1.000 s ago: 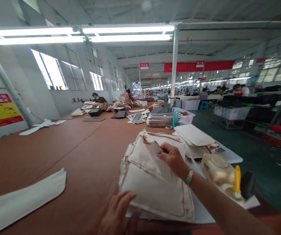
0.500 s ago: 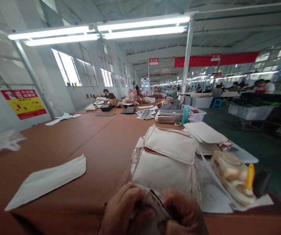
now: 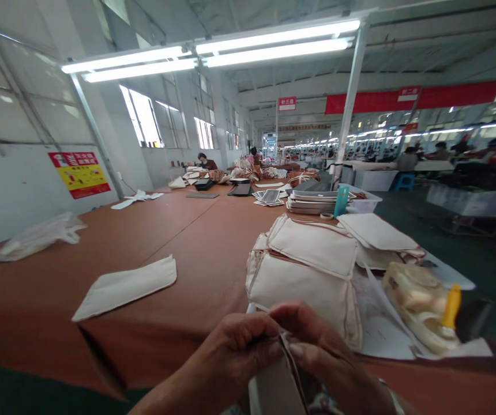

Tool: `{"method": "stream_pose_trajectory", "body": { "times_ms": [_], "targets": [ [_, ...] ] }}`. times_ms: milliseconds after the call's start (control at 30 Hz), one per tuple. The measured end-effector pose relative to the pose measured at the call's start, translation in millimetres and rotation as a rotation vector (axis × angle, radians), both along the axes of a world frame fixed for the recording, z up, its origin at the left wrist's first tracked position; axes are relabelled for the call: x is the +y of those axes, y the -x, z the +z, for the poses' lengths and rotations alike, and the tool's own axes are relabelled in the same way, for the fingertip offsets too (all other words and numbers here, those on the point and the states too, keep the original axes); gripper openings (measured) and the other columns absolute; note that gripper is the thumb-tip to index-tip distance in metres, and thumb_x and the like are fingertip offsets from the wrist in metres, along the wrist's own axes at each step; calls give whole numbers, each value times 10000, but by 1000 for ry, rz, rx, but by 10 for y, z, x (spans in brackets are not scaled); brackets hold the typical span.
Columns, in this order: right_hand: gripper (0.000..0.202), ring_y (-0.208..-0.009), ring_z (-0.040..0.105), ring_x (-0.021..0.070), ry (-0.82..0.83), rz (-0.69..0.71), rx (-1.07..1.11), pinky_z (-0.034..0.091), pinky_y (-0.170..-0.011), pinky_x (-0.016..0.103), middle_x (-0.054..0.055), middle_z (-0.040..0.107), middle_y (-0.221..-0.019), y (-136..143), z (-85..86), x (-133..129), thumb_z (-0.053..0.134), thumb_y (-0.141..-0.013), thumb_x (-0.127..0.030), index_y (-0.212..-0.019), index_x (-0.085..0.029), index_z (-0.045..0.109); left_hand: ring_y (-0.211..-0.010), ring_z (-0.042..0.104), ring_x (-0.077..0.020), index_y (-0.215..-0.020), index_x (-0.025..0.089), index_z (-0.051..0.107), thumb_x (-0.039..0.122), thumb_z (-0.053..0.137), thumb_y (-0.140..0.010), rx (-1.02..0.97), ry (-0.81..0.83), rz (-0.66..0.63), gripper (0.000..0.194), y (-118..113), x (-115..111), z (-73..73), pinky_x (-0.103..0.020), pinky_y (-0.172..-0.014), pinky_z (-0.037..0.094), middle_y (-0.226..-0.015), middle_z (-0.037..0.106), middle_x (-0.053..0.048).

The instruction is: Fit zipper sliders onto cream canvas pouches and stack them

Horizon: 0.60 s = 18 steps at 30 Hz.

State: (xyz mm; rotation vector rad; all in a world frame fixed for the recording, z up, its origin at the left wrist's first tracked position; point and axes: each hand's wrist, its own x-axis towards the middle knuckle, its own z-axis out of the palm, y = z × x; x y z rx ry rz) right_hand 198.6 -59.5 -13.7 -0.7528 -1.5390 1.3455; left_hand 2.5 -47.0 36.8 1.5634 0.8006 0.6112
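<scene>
Both my hands meet low in the middle of the head view, at the table's front edge. My left hand [image 3: 235, 351] pinches the top edge of a pale fabric piece with a dark seam [image 3: 277, 386]. Fingers of my right hand [image 3: 317, 343] close on the same edge from the other side, close to the left fingertips. The piece hangs down toward me, its lower part cut off by the frame. Just beyond my hands lies a stack of cream fabric pieces [image 3: 302, 282] with brown edges. One single cream piece [image 3: 129, 286] lies flat to the left.
At right, a cloudy plastic container [image 3: 416, 288] stands beside a yellow-handled tool [image 3: 451, 308]. Another cream stack [image 3: 380, 233], a teal bottle [image 3: 341, 202] and piled panels [image 3: 311, 202] are farther back. A plastic bag [image 3: 42, 236] lies on the brown table [image 3: 205, 230]. A person [image 3: 207, 162] sits far behind.
The view has swung left, so the table contents appear farther right. My hands have drawn together at the piece's top edge, and more of the left forearm shows.
</scene>
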Motion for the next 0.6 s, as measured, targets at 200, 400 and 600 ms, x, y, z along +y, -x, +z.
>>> {"method": "stream_pose_trajectory", "body": {
  "times_ms": [200,400,600],
  "targets": [
    [324,-642,343,115,103,15,22,309,-560,219,-37,409,-715,70,-184,-29,581,-892,-488,-811,-193,473,-604,353,-100,-885,117,653,512,660,-808,33,141,14,403,55,50,-131,-201,-564,303,-690,471,17],
    [366,-611,322,111,97,-55,-35,282,-532,218,-44,381,-656,16,-235,-3,513,-928,-511,-784,-175,501,-619,433,-102,-893,99,665,492,761,-724,-36,270,-49,438,5,136,-244,-201,-571,326,-740,553,-18],
    [412,-601,280,102,233,29,67,244,-512,223,-43,358,-680,-38,-210,76,479,-930,-559,-781,-175,458,-592,365,-90,-806,104,632,489,736,-756,3,216,-73,402,-42,203,-285,-201,-532,276,-683,495,4]
  ]
}}
